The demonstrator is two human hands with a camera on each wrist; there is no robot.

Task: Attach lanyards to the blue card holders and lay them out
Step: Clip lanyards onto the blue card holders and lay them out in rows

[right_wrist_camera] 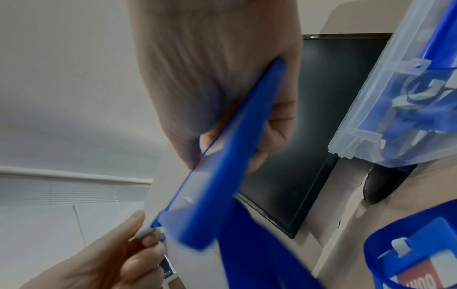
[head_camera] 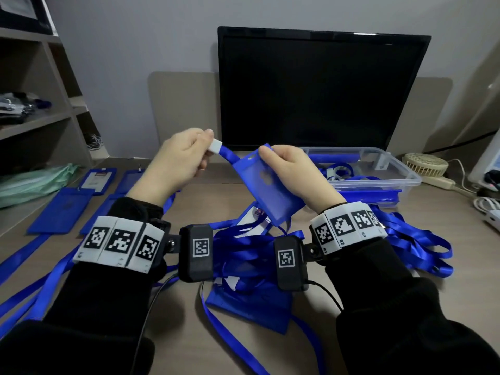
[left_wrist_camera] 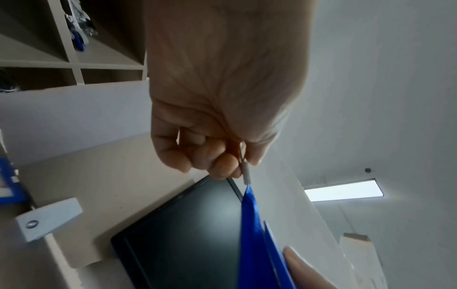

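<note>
My left hand [head_camera: 207, 143] pinches the white clip [head_camera: 215, 145] at the end of a blue lanyard [head_camera: 230, 156], raised above the desk. In the left wrist view the clip [left_wrist_camera: 245, 171] sits between thumb and forefinger, and the strap [left_wrist_camera: 249, 224] hangs from it. My right hand [head_camera: 267, 155] grips a translucent blue card holder [head_camera: 266, 193] by its top edge, tilted, with the slot end toward the clip. The right wrist view has the holder [right_wrist_camera: 222, 166] edge-on between thumb and fingers, and the clip [right_wrist_camera: 146, 230] close to its corner.
Several blue holders with lanyards [head_camera: 62, 209] lie in rows at the left. A tangle of loose lanyards [head_camera: 243, 253] covers the desk below my wrists. A clear plastic box [head_camera: 378, 171] stands at the right before a dark monitor [head_camera: 319, 87]. A green bag [head_camera: 35, 180] lies far left.
</note>
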